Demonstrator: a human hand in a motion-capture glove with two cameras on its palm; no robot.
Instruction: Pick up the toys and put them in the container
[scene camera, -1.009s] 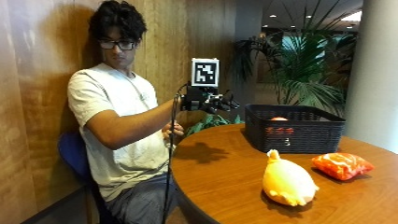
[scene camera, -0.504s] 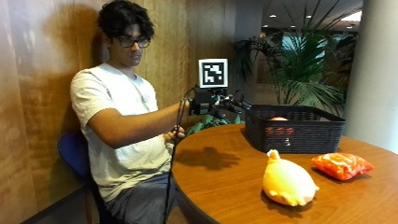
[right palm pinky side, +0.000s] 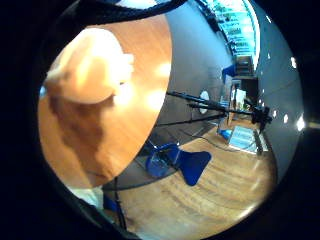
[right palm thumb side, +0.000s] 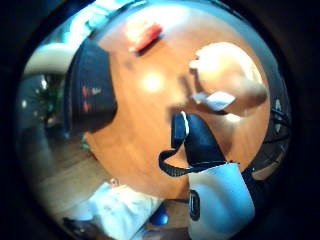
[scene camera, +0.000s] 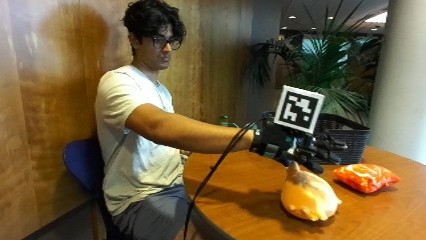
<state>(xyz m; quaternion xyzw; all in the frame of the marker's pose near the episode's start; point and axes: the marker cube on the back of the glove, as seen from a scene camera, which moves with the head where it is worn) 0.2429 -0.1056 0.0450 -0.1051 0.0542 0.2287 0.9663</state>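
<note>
Wooden table (scene camera: 253, 200): one yellow toy (scene camera: 307, 196), one orange toy (scene camera: 366, 177), one black basket (scene camera: 343, 136); gloved hand (scene camera: 296, 146), fingers straight.

Yellow-orange toy (scene camera: 309, 197), orange-red patterned toy (scene camera: 366, 177), seemingly black basket (scene camera: 343, 137).

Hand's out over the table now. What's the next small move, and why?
Probably lower the right hand onto the yellow toy and close the fingers round it. The hand hovers just above that toy's narrow top end with fingers extended, holding nothing, and both palm views show it close below. The orange toy and black basket lie beyond it.
</note>
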